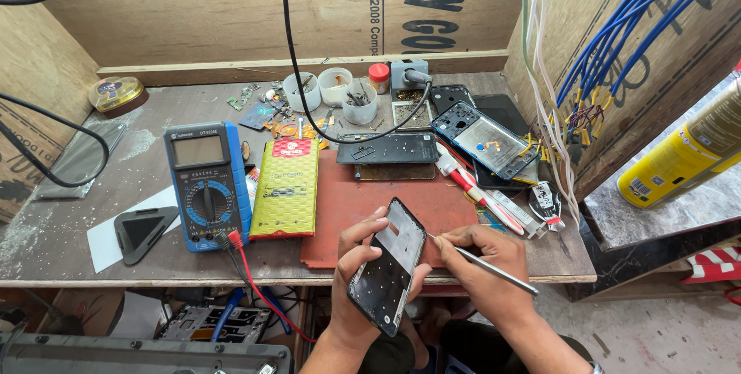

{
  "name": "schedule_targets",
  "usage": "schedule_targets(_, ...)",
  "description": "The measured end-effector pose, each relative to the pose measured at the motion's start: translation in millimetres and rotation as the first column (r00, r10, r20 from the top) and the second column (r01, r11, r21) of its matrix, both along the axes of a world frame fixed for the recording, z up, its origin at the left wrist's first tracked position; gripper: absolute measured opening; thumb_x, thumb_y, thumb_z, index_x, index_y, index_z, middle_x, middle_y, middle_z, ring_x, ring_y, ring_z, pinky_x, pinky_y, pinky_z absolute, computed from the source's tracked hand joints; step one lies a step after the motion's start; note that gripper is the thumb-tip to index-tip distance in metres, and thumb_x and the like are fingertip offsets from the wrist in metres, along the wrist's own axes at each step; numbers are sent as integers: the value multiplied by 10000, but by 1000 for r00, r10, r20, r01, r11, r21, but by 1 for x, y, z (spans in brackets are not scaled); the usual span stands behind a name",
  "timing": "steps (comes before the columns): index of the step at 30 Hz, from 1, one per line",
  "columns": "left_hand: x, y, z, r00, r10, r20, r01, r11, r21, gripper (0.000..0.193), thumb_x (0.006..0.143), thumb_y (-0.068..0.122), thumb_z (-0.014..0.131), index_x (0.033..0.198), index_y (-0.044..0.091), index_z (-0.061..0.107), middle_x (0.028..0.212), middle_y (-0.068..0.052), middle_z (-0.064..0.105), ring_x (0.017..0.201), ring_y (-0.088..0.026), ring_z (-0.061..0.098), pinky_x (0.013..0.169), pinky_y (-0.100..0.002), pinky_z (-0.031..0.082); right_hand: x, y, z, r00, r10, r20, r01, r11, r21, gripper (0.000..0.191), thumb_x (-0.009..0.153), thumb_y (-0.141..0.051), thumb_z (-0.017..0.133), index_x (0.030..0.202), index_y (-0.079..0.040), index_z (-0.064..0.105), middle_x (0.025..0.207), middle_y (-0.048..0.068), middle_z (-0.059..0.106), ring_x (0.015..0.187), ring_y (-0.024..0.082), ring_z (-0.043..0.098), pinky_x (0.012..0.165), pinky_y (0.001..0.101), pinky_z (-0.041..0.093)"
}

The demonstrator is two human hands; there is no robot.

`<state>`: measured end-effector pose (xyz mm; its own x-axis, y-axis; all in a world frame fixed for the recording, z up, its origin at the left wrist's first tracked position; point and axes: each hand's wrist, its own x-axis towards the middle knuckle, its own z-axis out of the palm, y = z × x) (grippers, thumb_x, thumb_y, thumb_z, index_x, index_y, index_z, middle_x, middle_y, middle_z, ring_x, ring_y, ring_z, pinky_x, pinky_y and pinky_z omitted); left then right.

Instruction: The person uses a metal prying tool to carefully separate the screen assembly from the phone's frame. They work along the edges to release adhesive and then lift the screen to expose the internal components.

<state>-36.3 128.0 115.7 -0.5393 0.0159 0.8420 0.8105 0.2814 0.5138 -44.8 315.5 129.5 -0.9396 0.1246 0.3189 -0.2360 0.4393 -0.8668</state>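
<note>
My left hand [356, 272] grips an opened black smartphone [388, 264] with its back cover off, tilted over the front edge of the workbench. My right hand [485, 262] holds a thin metal tool [488, 265] like a pen, its tip touching the phone's right edge near the top. Both hands hover just in front of a red work mat [370, 196].
A blue multimeter [207, 182] with red and black leads and a yellow-green battery pack [285, 187] lie left of the mat. Phone frames [485, 138], small white cups [360, 104], a red-handled screwdriver [472, 182] and loose parts crowd the back. Yellow spray can [679, 158] stands right.
</note>
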Motion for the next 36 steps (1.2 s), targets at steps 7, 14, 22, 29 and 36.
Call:
schedule_targets(7, 0, 0, 2, 1000, 8, -3, -8, 1000, -10, 751, 785, 122, 925, 1224, 168, 317, 1386, -160, 508, 1371, -415, 572, 1119, -480, 562, -1, 0, -1, 1000, 4, 4, -4, 1000, 8, 130, 797, -126, 799, 819, 0, 775, 779, 65, 807, 676, 97, 743, 616, 261, 572)
schedule_targets(14, 1, 1, 2, 1000, 6, -3, -6, 1000, -14, 746, 788, 118, 923, 1225, 159, 320, 1381, -167, 506, 1370, -419, 575, 1112, -474, 563, 0, -2, 0, 999, 24, -32, -23, 999, 40, 136, 800, -126, 800, 821, 3, 762, 797, 73, 805, 676, 118, 754, 610, 268, 572)
schedule_targets(22, 0, 2, 7, 998, 2, 56, -5, 999, 49, 753, 765, 101, 922, 1232, 121, 331, 1346, -186, 520, 1314, -376, 595, 1112, -458, 532, 4, -6, 1, 990, 98, -105, -89, 992, 88, 111, 813, -122, 782, 879, -33, 767, 897, 71, 814, 772, 152, 790, 677, 267, 590)
schedule_targets(29, 3, 0, 14, 968, -63, 242, 22, 986, 168, 724, 778, 104, 906, 1221, 91, 332, 1357, -189, 523, 1317, -328, 579, 1094, -433, 505, 8, 1, 3, 996, 17, -84, -23, 997, -76, 170, 838, -125, 783, 954, -1, 763, 881, 82, 813, 782, 106, 750, 710, 262, 584)
schedule_targets(36, 6, -6, 13, 968, -171, 182, 145, 979, 146, 730, 799, 38, 893, 1271, 106, 340, 1446, -190, 492, 1354, -330, 565, 1113, -433, 509, 4, 9, 5, 984, 93, 149, -77, 991, -109, 155, 819, -124, 789, 907, -1, 756, 761, 67, 801, 679, 59, 688, 606, 247, 549)
